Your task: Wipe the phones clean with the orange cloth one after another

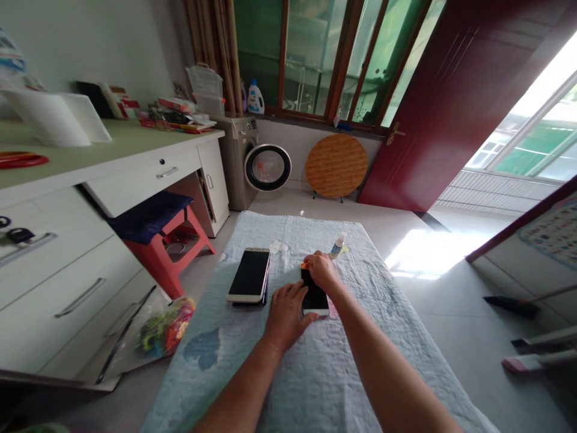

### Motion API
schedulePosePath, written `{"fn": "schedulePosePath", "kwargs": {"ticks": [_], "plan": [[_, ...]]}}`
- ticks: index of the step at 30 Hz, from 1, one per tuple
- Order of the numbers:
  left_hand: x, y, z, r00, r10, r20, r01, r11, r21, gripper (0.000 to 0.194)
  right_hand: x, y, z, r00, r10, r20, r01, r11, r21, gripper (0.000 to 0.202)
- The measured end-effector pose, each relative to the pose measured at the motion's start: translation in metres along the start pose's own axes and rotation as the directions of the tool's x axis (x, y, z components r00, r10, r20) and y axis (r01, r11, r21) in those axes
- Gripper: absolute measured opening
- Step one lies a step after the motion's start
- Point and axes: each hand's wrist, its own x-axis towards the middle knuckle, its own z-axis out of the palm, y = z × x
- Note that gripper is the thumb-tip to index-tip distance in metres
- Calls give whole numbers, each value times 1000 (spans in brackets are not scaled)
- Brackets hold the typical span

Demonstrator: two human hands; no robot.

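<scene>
A phone with a dark screen and a light lower edge (315,299) lies on the cloth-covered table (311,373). My left hand (286,313) rests along its left side, fingers apart, thumb at the lower edge. At the phone's top end, my right hand (321,270) presses a small orange piece (305,265) against it, fingers together. Left of my hands, a gold-framed phone (250,275) sits on top of another dark one. A small clear spray bottle with a white top (338,245) stands just beyond my right hand. Something pink shows beside the phone's lower right corner.
On the left are a desk (148,147) with drawers, a red stool (174,240) with a dark cushion, and a plastic bag of colourful items (166,328). Beyond the table are a washing machine (238,162) with its door open and a round wooden tabletop (336,165).
</scene>
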Motion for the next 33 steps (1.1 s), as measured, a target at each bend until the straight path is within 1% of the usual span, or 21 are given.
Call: {"fn": "schedulePosePath", "kwargs": {"ticks": [2, 3, 5, 8, 10, 13, 16, 18, 20, 22, 24, 27, 29, 31, 33], "plan": [[-1, 0, 2, 1000, 1, -17, -1, 1000, -3, 53, 3, -7, 5, 999, -49, 21, 49, 999, -8, 27], [-1, 0, 3, 999, -3, -33, 3, 1000, -11, 56, 3, -10, 7, 997, -71, 31, 71, 997, -13, 26], [-2, 0, 6, 997, -24, -79, 22, 999, -26, 68, 1, -13, 10, 993, -105, 46, 106, 994, -23, 24], [-2, -1, 11, 985, -56, -161, 51, 998, -40, 90, -5, -15, 10, 986, -151, 70, 153, 988, -35, 22], [-2, 0, 13, 978, -63, -200, 53, 997, -55, 99, -12, -16, 8, 978, -186, 94, 190, 981, -40, 21], [-2, 0, 15, 971, -73, -227, 58, 996, -74, 102, -26, -20, 2, 957, -254, 143, 264, 963, -57, 21], [-3, 0, 17, 969, -70, -236, 57, 997, -59, 103, -44, -25, -3, 932, -312, 186, 330, 941, -76, 20], [-3, 0, 18, 967, -63, -245, 56, 998, -34, 101, -57, -27, -5, 929, -314, 196, 333, 940, -70, 18], [-3, -1, 18, 966, -70, -248, 68, 998, -16, 96, -68, -28, -5, 934, -285, 216, 301, 952, -45, 16], [-3, -1, 18, 970, -79, -231, 79, 997, -8, 93, -75, -28, -4, 930, -247, 271, 260, 966, -11, 15], [-4, -2, 17, 977, -78, -196, 79, 997, -4, 91, -79, -28, -5, 916, -228, 330, 237, 971, 14, 17], [-4, -3, 16, 987, -47, -155, 47, 999, -9, 96, -80, -30, -8, 892, -259, 371, 263, 964, 40, 19], [-5, -4, 16, 989, -28, -143, 26, 1000, -13, 100, -78, -30, -10, 895, -271, 353, 270, 961, 55, 21], [-5, -4, 16, 990, -21, -140, 20, 1000, -5, 102, -74, -28, -12, 924, -250, 290, 236, 968, 81, 23], [-5, -3, 16, 989, -30, -145, 32, 999, 13, 101, -68, -24, -11, 959, -200, 203, 180, 977, 112, 25]]}}
